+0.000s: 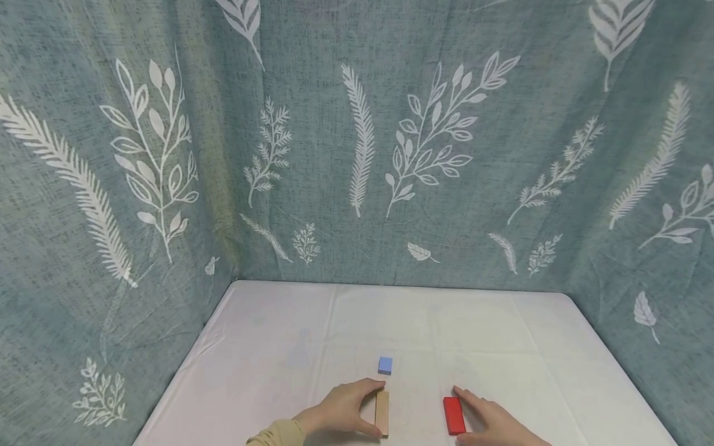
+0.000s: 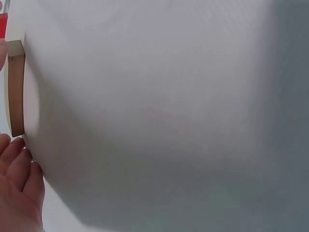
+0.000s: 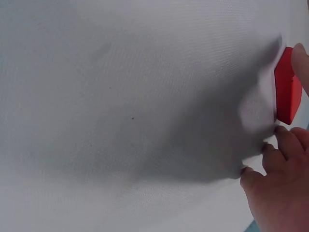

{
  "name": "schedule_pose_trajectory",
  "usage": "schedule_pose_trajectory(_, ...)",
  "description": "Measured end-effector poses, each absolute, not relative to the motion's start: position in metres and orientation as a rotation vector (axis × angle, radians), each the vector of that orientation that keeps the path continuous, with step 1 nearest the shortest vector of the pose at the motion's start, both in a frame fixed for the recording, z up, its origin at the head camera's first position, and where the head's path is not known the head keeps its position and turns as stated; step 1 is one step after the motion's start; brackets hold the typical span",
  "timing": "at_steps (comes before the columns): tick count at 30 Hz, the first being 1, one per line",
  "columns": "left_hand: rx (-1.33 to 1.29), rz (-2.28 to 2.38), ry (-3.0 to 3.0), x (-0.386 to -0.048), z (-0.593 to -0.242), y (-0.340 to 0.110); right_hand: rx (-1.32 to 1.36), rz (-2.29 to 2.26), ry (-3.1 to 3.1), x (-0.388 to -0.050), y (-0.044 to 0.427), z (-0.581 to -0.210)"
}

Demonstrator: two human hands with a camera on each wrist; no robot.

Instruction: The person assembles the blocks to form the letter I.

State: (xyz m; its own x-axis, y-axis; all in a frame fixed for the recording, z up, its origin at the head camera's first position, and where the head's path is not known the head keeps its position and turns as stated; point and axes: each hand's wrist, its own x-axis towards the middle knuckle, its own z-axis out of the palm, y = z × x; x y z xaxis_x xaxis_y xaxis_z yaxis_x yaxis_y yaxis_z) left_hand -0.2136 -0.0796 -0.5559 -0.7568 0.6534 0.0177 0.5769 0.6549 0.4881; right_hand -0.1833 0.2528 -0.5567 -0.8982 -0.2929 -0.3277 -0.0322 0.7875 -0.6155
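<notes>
A light wooden block lies lengthwise on the white cloth, between the thumb and fingertips of the left hand, which pinches it by its two ends. In the left wrist view the wooden block stands at the left edge, with the left hand below. To the right, the right hand has its fingers and thumb at opposite ends of a red block. The right wrist view has the red block partly behind the thumb, with the right hand's fingertips at its lower end.
A small blue block sits just beyond the wooden one. The white-covered table is bordered at the back and sides by a green curtain with white leaf prints.
</notes>
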Motion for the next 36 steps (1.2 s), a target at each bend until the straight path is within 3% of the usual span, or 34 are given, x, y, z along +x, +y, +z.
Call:
schedule_pose_trajectory(11, 1.043, 0.805, 2.703, -0.207, -0.562, -0.082, -0.084, -0.923, 2.575, -0.178, 0.248, -0.565)
schedule_pose_trajectory(27, 1.07, 0.915, 2.693, -0.212, -0.568, -0.081, -0.287, -0.97, 2.624, -0.182, 0.251, -0.566)
schedule_pose_trajectory(36, 0.988, 0.978, 2.643, -0.214, -0.566, -0.08, -0.243, -1.007, 2.637, -0.184, 0.251, -0.567)
